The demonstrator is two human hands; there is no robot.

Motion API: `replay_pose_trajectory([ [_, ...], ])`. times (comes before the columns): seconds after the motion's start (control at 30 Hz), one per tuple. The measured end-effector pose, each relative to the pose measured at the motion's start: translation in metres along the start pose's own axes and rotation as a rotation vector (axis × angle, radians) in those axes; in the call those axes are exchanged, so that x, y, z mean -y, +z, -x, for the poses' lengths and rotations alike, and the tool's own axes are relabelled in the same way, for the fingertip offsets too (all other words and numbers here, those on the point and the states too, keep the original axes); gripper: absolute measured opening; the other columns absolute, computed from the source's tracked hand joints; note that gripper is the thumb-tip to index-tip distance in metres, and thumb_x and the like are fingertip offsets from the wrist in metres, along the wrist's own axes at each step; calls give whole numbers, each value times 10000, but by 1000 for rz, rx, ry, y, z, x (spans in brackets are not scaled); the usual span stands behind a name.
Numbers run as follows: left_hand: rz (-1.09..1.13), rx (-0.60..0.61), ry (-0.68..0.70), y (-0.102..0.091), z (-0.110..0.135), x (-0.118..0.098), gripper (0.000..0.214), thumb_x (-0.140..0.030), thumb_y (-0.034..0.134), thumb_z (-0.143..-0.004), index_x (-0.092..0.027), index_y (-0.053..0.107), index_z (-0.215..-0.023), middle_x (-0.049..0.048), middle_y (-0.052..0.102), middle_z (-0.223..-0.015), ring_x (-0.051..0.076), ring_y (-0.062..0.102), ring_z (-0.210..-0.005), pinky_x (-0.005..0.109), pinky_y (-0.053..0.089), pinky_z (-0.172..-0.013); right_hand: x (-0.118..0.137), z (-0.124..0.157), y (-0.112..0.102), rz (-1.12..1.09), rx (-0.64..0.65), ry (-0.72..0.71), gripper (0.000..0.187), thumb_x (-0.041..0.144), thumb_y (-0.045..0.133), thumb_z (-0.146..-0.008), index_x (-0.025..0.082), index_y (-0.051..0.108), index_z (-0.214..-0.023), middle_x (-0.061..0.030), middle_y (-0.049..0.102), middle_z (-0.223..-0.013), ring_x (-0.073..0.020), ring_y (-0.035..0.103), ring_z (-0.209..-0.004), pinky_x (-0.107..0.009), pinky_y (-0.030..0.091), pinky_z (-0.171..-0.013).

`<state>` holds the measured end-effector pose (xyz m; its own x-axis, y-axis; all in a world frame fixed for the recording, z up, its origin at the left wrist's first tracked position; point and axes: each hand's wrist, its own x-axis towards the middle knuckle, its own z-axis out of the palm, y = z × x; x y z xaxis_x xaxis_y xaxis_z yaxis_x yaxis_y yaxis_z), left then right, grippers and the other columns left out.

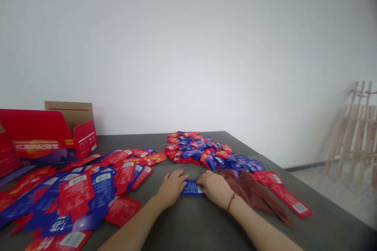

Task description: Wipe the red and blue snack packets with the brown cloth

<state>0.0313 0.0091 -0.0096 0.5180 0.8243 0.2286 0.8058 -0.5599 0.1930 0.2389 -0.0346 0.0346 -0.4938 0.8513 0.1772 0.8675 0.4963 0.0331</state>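
Observation:
A small blue packet (192, 188) with white print and a pale label lies on the dark table in front of me. My left hand (171, 189) is closed on its left end, thumb along the edge. At the other end, the fingers of my right hand (216, 188) grip the packet; a thin red cord circles that wrist. The fingertips are partly hidden. A brown cloth (255, 194) lies crumpled beside my right hand. Beyond both hands is a heap of small red and blue packets (196, 147).
Larger red and blue pouches (78, 194) are spread over the left of the table. Behind them stands an open red cardboard box (41, 125). A long red packet (290, 200) lies right of the cloth. Wooden easels (353, 137) lean by the white wall.

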Motion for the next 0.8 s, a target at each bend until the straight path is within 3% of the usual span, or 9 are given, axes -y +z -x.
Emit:
replay_pose_trajectory([
  [0.1, 15, -10, 37, -2, 1, -2, 358, -270, 397, -967, -257, 540, -1294, 75, 480, -1396, 249, 401, -1289, 441, 286, -1066, -1, -3, 2, 26, -3, 82, 308, 50, 449, -809, 179, 706, -918, -98, 682, -912, -228, 554, -932, -294, 417, -749],
  [0.27, 81, -39, 250, -8, 5, -21, 344, -284, 521, -918, -276, 535, -1262, 40, 557, -1241, 232, 480, -1144, 357, 371, -973, 7, -10, 8, 40, -30, 144, 315, 78, 395, -878, 151, 667, -1018, -125, 653, -996, -250, 538, -988, -319, 420, -795],
  [0.43, 13, -79, 180, -9, 6, -35, 291, -321, 585, -883, -242, 575, -1163, 53, 565, -1110, 249, 497, -1038, 351, 408, -870, 15, -7, 6, 7, -34, 114, 332, 61, 417, -846, 148, 633, -1083, -109, 647, -1036, -225, 536, -1003, -307, 397, -864],
  [0.63, 44, -50, 202, -10, 5, -33, 270, -325, 562, -903, -249, 589, -1160, 48, 580, -1159, 246, 486, -1102, 360, 389, -918, 12, 6, -1, -48, 1, 46, 315, 55, 469, -775, 196, 679, -962, -57, 681, -975, -204, 568, -948, -279, 405, -825],
  [0.8, 124, -35, 224, -6, 2, -25, 379, -353, 583, -887, -248, 565, -1250, 65, 513, -1347, 262, 411, -1260, 411, 318, -1038, 3, 5, 3, -47, 3, 107, 311, 40, 445, -779, 171, 703, -891, -100, 683, -950, -237, 566, -946, -295, 421, -746],
])
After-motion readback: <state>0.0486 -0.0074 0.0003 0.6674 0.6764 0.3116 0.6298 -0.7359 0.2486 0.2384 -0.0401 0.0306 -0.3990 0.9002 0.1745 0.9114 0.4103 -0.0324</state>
